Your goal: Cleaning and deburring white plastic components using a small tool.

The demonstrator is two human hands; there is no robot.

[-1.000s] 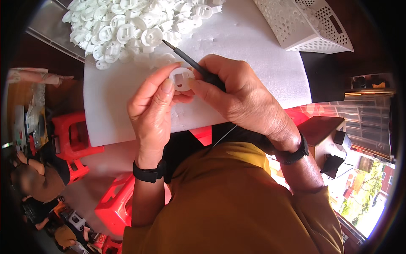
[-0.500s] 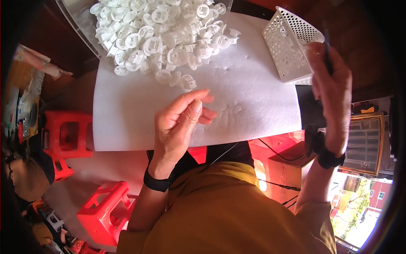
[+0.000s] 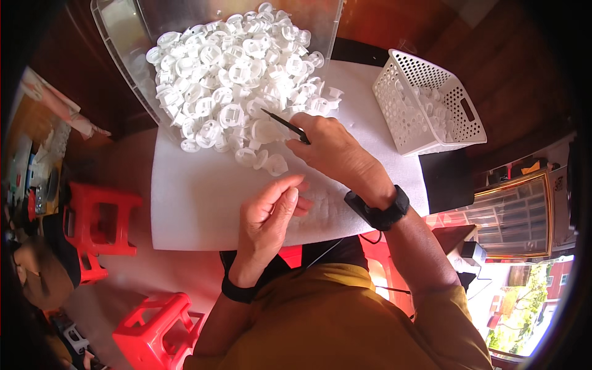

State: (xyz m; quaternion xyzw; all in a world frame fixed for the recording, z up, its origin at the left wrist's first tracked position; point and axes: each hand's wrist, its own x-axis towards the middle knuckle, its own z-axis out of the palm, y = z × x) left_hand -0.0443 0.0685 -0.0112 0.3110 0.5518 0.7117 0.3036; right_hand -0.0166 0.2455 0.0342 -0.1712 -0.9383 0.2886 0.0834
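A large heap of small white round plastic parts point(image 3: 209, 80) spills from a clear bin point(image 3: 117, 43) onto the white foam-covered table point(image 3: 191, 209). My right hand point(image 3: 336, 151) is closed on a slim black pointed tool point(image 3: 285, 123), whose tip lies over the heap's near right side. Whether the tool is a blade or tweezers I cannot tell. My left hand point(image 3: 268, 213) hovers over the table's near part, below the heap. Its fingers are curled and the thumb lies against the index finger; anything between them is hidden.
A white perforated basket point(image 3: 394, 117) with several white parts inside stands at the table's right edge. Red stools point(image 3: 154, 327) are on the floor at left. A glass-fronted cabinet point(image 3: 512, 216) and a bright opening to outdoors lie at the right.
My right hand has swung left with the black tool, from beside the basket to the heap. My left hand keeps its curled pose. The whole view has shifted slightly.
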